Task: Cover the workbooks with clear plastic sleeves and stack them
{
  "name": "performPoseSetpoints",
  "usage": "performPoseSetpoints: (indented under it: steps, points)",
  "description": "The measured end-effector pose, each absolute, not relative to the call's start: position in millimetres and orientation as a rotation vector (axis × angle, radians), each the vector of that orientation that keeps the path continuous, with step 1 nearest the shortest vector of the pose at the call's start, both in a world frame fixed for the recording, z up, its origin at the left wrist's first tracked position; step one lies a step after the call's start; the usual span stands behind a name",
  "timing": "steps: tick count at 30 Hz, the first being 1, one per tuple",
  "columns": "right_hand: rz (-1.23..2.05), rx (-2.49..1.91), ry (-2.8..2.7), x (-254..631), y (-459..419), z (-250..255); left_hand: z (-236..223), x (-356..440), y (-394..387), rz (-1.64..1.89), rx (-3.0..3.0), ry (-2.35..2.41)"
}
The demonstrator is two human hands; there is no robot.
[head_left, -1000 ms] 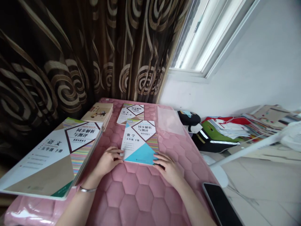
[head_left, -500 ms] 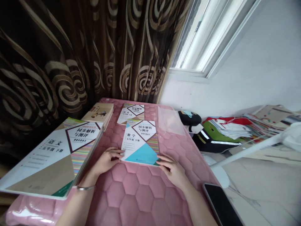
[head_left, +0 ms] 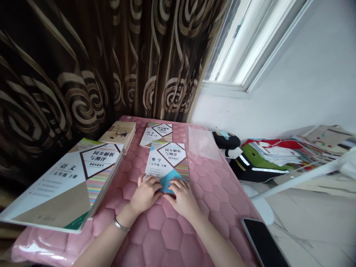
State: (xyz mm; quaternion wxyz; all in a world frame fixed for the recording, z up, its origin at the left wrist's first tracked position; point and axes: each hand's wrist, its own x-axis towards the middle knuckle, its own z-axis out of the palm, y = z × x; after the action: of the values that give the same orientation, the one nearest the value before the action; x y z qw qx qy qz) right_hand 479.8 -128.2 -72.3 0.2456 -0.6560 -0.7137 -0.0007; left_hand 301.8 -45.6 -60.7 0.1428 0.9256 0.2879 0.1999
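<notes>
A thin workbook (head_left: 168, 161) with a white, blue and striped cover lies in the middle of the pink quilted table cover (head_left: 167, 230). My left hand (head_left: 146, 193) and my right hand (head_left: 180, 196) rest side by side on its near edge, fingers laid flat over the blue corner. A metal bangle (head_left: 121, 224) circles my left wrist. A second, similar workbook (head_left: 157, 134) lies just behind the first. A large workbook (head_left: 66, 181) tops a stack at the left.
A small stack of beige books (head_left: 119, 132) sits at the back left by the dark patterned curtain (head_left: 83, 63). A clear plastic sleeve (head_left: 201, 142) lies at the right. A dark phone (head_left: 264, 244) lies near the front right. Piled papers and bags (head_left: 267, 154) lie beyond the table.
Both hands have slid inward from the workbook's two near corners and now lie together on the middle of its near edge. The workbook has barely shifted.
</notes>
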Motion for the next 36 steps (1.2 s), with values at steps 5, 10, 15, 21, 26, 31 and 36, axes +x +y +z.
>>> performPoseSetpoints:
  steps: [5, 10, 15, 21, 26, 31, 36]
  points:
    - [0.035, -1.746, -1.969, 488.4, -129.4, -75.0, -66.4, 288.1, -36.0, 0.580, 2.647, 0.894]
    - [0.082, -1.702, -1.977, 527.6, -146.9, -80.4, -69.5, 261.6, -19.6, 0.617, 2.554, 1.032]
    - [0.156, -1.723, -1.920, 557.5, -159.0, -83.8, -69.4, 247.2, -8.7, 0.660, 2.401, 1.064]
    - [0.330, -1.691, -1.877, 563.8, -161.1, -77.1, -64.8, 254.1, -13.9, 0.633, 2.396, 1.153]
    - [0.405, -1.679, -1.846, 559.8, -162.3, -66.6, -64.5, 278.9, -12.2, 0.617, 2.315, 1.287]
    - [0.473, -1.677, -1.734, 557.0, -161.0, -69.5, -63.4, 301.8, -7.4, 0.657, 2.133, 1.459]
    - [0.586, -1.670, -1.594, 566.2, -156.4, -73.9, -59.2, 284.1, -16.4, 0.507, 1.992, 1.393]
